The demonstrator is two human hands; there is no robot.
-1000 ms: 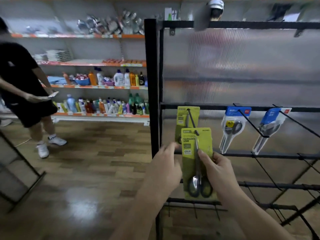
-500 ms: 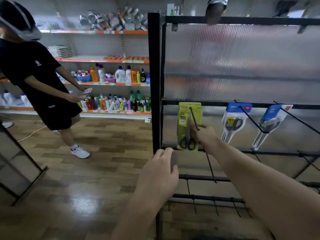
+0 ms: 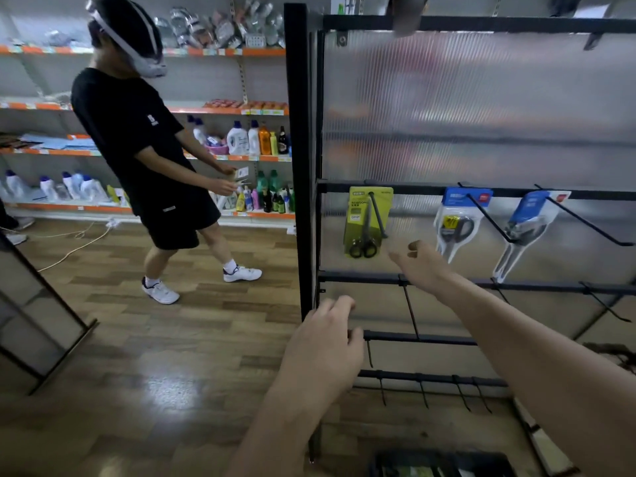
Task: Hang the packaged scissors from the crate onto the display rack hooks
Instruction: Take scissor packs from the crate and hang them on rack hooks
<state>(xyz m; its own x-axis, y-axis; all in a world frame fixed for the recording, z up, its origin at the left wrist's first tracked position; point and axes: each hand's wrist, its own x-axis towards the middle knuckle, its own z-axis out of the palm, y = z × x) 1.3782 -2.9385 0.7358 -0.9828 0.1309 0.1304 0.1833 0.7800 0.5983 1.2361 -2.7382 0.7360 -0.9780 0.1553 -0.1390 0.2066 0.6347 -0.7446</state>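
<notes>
Packaged scissors (image 3: 367, 222), the green card, are already on the leftmost hook (image 3: 378, 215) of the display rack (image 3: 296, 166), hanging flat against the back panel. Two blue packs (image 3: 456, 225) hang on the hooks out at 3 o'clock from it.

Only the head view here, so:

- Right hand (image 3: 425, 266) floats at about 5 o'clock from the green card. It's near but not touching, fingers loose and spread, holding nothing.
- Left hand (image 3: 327, 342) is lower, at roughly 7 o'clock from the card, next to the rack's post. Its fingers are lazily curled with nothing in them. Can't tell if they brush the lower bar.
- The crate (image 3: 440, 464) just peeks in at 6 o'clock at the bottom edge, with something green inside.

What I'd worry about:

- That hook's tip pokes out right above the right hand. Clip it on the way down and the card swings or slides forward.
- The lower bars are full of bare prongs sitting right around that forearm, so it's an easy snag when dropping to the crate.
- There's also another person (image 3: 144, 149) out at 9 o'clock, plus a cable on the floor, so backing up blind looks like a bad idea.
</notes>
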